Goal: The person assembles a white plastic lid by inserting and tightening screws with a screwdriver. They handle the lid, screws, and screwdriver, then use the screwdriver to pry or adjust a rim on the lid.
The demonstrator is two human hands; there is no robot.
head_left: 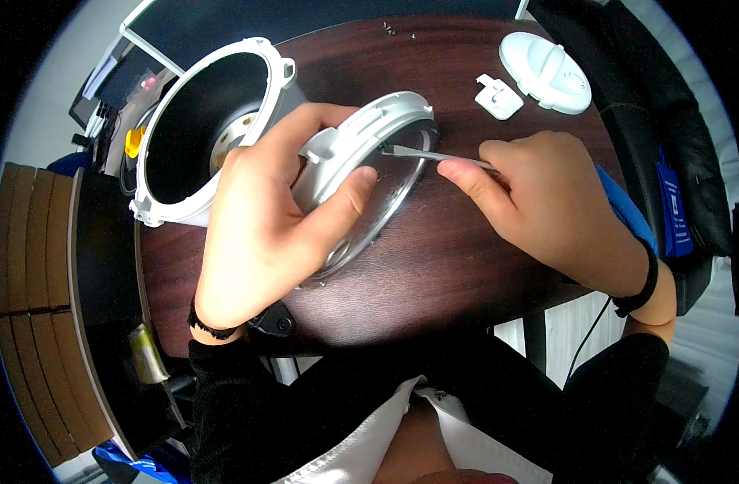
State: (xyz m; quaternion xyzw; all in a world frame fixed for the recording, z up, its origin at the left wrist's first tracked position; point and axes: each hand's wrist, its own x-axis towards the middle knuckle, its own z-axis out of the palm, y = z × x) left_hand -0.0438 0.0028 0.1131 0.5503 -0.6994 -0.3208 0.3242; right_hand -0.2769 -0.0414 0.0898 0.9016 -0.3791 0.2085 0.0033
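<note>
My left hand (260, 218) grips a round white lid (385, 117), which is tilted up on edge above the table. Its underside, a shiny see-through or metallic disc (385, 202), faces right. Between the thumb and fingers of my right hand (547, 198) is a thin flat metal tool (438, 155). The flat tip of the tool meets the lid's underside near its rim; the handle end is hidden in my fist. Just left of the lid, a white round appliance body (163, 211) lies with its open mouth showing a dark inside, partly behind my left hand.
On the dark wood table (434, 274), small screws (389, 30) lie at the far edge. A white oval cover (544, 73) and a small white plastic part (498, 97) are at the far right. Brown boxes (34, 242) stand left; a black chair (644, 97) stands right.
</note>
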